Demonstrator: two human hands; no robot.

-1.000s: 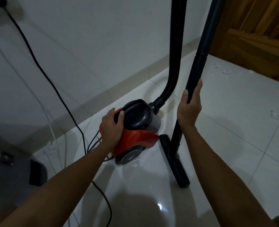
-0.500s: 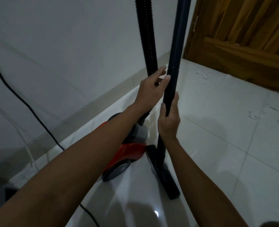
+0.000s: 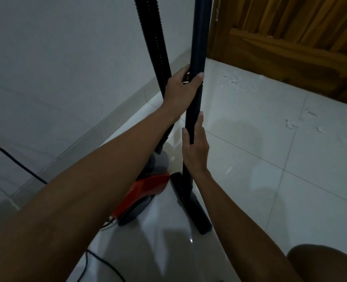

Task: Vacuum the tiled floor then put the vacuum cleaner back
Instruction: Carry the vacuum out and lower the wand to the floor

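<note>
The vacuum cleaner (image 3: 146,190), a red and grey canister, sits low in the middle of the frame on the tiled floor (image 3: 270,159), close to the white wall (image 3: 56,68) and partly hidden by the left forearm. Its rigid black wand (image 3: 199,37) stands almost upright at centre, ending in the floor head (image 3: 195,208) that rests flat on the tile just right of the canister. The ribbed hose (image 3: 152,37) rises beside the wand and leaves the top of the frame.

The wand looks stiff and light, a smooth plastic tube that could slip in a loose grip, so it is best taken around the shaft as it is held now, or higher near the hose joint for steering. The hose is soft and springy and will tug back when bent. The canister is the heavy part; it should roll on its wheels when pulled and wants its top handle for lifting. The power cord (image 3: 15,159) trails across the left of the frame and could snag.

The left hand (image 3: 182,86) is wrapped around the wand at mid-height, thumb across the front, arm reaching out long from lower left. The right hand (image 3: 195,147) grasps the wand just below it, fingers curled behind, forearm rising from lower right. White debris (image 3: 235,80) lies near the wooden door (image 3: 290,37) at upper right, so I judge the vacuuming not yet done
</note>
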